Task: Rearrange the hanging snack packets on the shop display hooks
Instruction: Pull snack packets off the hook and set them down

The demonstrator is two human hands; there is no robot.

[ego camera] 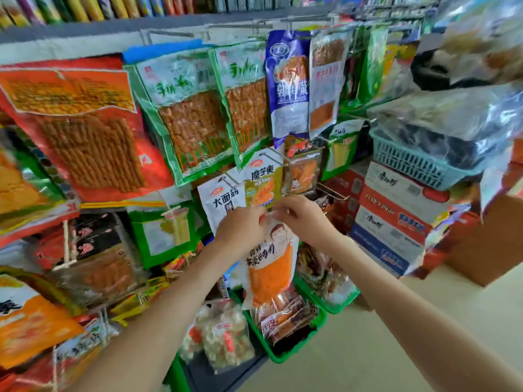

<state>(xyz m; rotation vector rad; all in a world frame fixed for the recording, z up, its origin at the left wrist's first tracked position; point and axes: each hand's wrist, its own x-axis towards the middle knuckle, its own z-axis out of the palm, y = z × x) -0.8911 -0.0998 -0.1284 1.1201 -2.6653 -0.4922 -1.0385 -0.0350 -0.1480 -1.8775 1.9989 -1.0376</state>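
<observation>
Left hand (240,226) and right hand (300,215) pinch orange packet (270,274) — top edge hidden.

Orange-and-white plastic snack packet (270,267), centre: smooth, glossy film.

Large red plastic packet (85,131), 9 o'clock: glossy and creased, with a clear window.

Thin grey wire hooks (172,33), 11 o'clock: bare metal, dull sheen.

Green moulded plastic tray (285,356), 6 o'clock: smooth, semi-gloss.

Pale blue lattice plastic basket (410,162), 3 o'clock: matt finish.

Printed cardboard cartons (396,213) under the basket: smooth, mostly matt faces.

Clear plastic bags (452,117), 2 o'clock: shiny, crinkled film.
</observation>
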